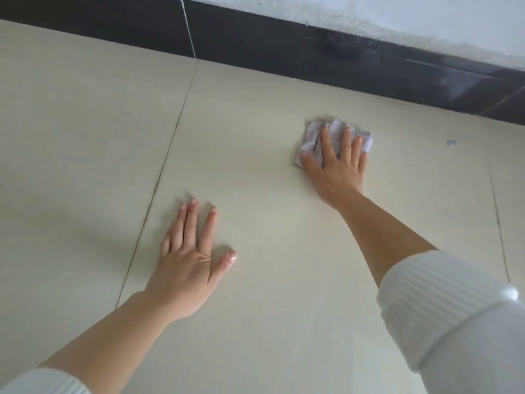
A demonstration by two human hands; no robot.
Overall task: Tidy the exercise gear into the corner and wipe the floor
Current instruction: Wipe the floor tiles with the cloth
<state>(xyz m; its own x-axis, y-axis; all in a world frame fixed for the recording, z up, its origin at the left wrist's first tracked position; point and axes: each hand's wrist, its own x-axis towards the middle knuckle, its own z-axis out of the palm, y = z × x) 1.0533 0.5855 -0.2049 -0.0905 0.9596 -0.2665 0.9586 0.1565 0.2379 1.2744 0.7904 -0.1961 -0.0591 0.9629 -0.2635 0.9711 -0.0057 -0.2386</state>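
A crumpled pale grey-lilac cloth [335, 132] lies on the cream tiled floor [85, 123], right of centre. My right hand [338, 169] presses flat on the cloth with straight, spread fingers; the palm covers its near part. My left hand [190, 260] rests flat on the bare tile at lower centre, fingers straight and thumb out, holding nothing. No exercise gear is in view.
A dark skirting board [255, 41] runs along the far edge of the floor below a white wall [397, 15]. A small blue-grey spot [451, 142] marks the tile to the right of the cloth. Grout lines cross the floor on both sides.
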